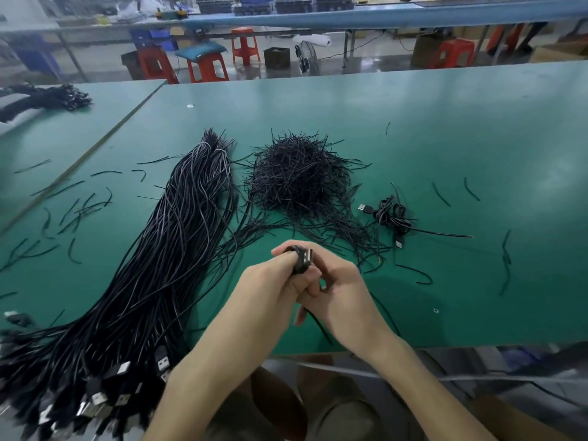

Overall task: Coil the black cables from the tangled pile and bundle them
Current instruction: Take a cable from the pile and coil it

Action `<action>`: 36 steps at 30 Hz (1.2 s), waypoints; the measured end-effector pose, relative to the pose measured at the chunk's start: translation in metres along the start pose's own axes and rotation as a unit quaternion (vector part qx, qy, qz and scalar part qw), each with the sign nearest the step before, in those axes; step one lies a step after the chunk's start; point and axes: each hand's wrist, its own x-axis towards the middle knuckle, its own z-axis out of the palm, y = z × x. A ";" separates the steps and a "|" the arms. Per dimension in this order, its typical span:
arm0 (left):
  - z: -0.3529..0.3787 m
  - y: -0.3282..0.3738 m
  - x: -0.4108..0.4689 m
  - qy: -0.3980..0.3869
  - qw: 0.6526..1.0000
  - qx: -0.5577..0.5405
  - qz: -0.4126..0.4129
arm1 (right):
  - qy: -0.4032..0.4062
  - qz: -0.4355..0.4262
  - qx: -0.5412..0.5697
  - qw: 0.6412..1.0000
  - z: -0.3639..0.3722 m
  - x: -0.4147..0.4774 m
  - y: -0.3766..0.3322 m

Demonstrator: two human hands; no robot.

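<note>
1. I see both hands meeting low over the green table (445,138), near its front edge. The left hand (267,284) is curled round a small coil of black USB cable (298,267), and the silver USB plug (308,254) sticks up out of the fist.
2. The right hand (342,286) is closed against the left with its fingers curled in at the coil. I judge it pinches the same cable, but the contact itself is hidden.
3. A loose tail (318,326) drops from under the hands toward the table edge, so I judge the winding unfinished.
4. To do it well, I'd clamp the loops with the left hand and feed the tail with the right. Each turn should be even, flat and untwisted, with the plug left outside the coil.
5. For binding, I'd take one tie from the heap of short black twist ties (305,176) just beyond the hands and cinch it round the coil's waist.
6. The coil then belongs beside the finished coiled cables (393,214) on the right. The long bundle of uncoiled cables (178,249) on the left is the supply.
</note>
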 end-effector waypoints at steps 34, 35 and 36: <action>0.027 -0.059 0.015 0.079 0.948 -0.300 -0.069 | 0.005 0.055 -0.474 0.879 -0.015 -0.005 -0.009; 0.028 -0.061 0.014 0.081 0.947 -0.303 -0.068 | 0.010 0.074 -0.464 0.883 -0.014 -0.006 -0.007; 0.029 -0.062 0.014 0.078 0.948 -0.303 -0.066 | 0.012 0.089 -0.460 0.883 -0.014 -0.006 -0.004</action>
